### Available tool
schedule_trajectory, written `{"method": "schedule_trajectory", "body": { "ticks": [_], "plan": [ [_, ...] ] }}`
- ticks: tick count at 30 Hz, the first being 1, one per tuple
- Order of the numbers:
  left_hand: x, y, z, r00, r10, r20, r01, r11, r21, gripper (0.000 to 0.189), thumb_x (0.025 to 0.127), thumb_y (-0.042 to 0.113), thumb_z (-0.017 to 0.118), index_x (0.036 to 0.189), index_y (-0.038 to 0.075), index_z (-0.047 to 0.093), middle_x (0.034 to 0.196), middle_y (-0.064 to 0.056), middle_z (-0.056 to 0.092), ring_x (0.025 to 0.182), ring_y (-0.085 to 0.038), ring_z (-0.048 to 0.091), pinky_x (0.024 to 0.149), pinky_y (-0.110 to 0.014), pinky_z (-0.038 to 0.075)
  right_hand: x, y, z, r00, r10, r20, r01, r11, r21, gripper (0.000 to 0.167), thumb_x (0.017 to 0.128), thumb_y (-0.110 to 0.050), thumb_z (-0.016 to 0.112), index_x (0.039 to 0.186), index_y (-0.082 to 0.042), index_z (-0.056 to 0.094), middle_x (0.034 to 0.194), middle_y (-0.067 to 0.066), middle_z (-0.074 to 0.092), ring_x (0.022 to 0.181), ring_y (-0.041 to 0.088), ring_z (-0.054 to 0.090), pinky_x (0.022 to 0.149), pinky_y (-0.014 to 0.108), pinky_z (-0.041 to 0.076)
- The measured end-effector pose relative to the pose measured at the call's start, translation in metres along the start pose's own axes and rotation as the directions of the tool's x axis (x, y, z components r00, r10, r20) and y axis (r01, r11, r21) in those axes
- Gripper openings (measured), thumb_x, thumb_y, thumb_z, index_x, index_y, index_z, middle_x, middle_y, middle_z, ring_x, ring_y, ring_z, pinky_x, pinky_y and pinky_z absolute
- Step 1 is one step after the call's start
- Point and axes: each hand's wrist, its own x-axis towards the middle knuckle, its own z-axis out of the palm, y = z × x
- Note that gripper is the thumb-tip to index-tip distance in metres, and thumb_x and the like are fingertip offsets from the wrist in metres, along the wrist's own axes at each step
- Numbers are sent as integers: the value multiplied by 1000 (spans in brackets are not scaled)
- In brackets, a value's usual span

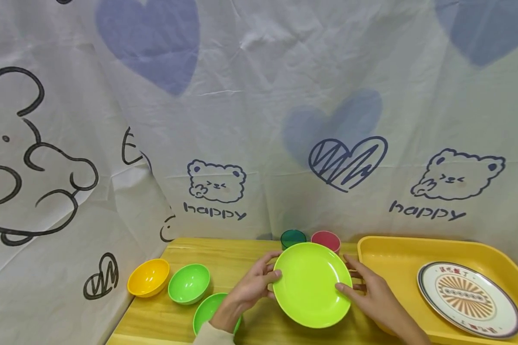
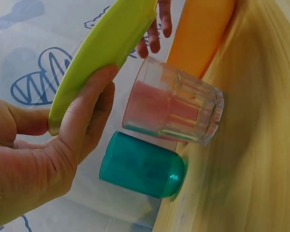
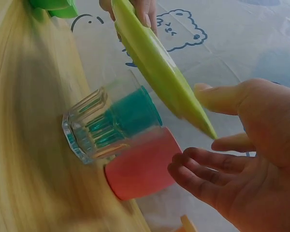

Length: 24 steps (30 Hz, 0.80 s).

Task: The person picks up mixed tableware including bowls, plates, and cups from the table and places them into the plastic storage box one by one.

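Observation:
A lime-green plate is held up above the table, its face tilted toward the head camera. My left hand grips its left rim, thumb on the face and fingers on the underside in the left wrist view. At the right rim, my right hand pinches the plate between thumb and index finger; the other fingers are off it. Beyond the plate stand a teal cup and a pink cup. A clear glass is near them, hidden by the plate in the head view.
On the left of the wooden table are a yellow bowl, a green bowl and another green bowl partly behind my left forearm. To the right, a yellow tray holds a patterned white plate. A printed cloth hangs behind.

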Motion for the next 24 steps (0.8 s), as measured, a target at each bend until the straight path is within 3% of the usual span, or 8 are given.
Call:
{"method": "schedule_trajectory", "body": {
  "ticks": [8,12,18,24],
  "plan": [
    [0,-1,6,1000,-6,18,6,1000,-5,47,106,1,47,152,8,40,128,-18,62,80,-21,69,55,-27,59,-1,-6,-2,999,27,18,-26,999,-48,80,91,-36,79,154,-3,43,141,17,59,114,29,63,86,27,60],
    [-1,0,9,1000,-2,21,2,1000,-5,47,106,1,47,152,8,41,129,-18,62,80,-21,69,55,-27,59,-1,-8,-3,1000,27,10,-26,996,-85,77,91,-33,80,153,-3,44,131,14,64,107,25,62,82,25,59],
    [-3,2,12,1000,1,18,0,1000,-5,46,106,2,47,152,9,41,130,-17,62,80,-21,70,54,-26,59,-1,-8,-2,1000,1,-14,-3,995,-99,72,90,-15,80,152,-3,46,114,10,67,98,23,60,73,22,57],
    [-2,3,16,1000,10,17,-10,1000,5,46,106,2,49,151,10,42,132,-18,62,79,-22,70,53,-27,59,-2,-7,-4,1000,-4,-28,2,997,-76,68,92,-11,78,152,-6,47,122,14,67,104,26,64,85,33,60]
  ]
}}
